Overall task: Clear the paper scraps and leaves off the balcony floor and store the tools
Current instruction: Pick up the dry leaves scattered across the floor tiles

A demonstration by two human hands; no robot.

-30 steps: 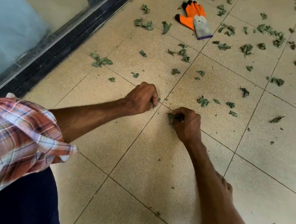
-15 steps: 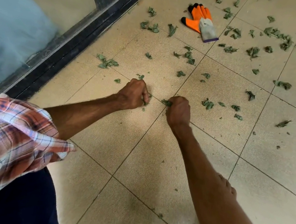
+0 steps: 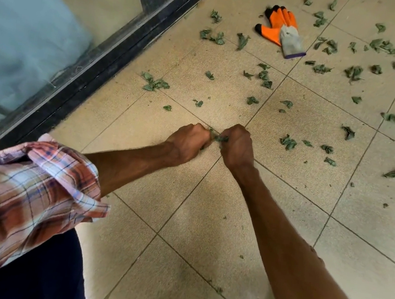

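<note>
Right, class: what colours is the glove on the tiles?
The glove is orange with black fingertips and a grey, purple-edged cuff; the head view shows it.

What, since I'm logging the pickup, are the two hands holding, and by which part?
Green leaf scraps: the right hand grips a small bunch in its curled fingers; the left hand holds scraps too, mostly hidden.

No readable text, label or number shows anywhere.
</note>
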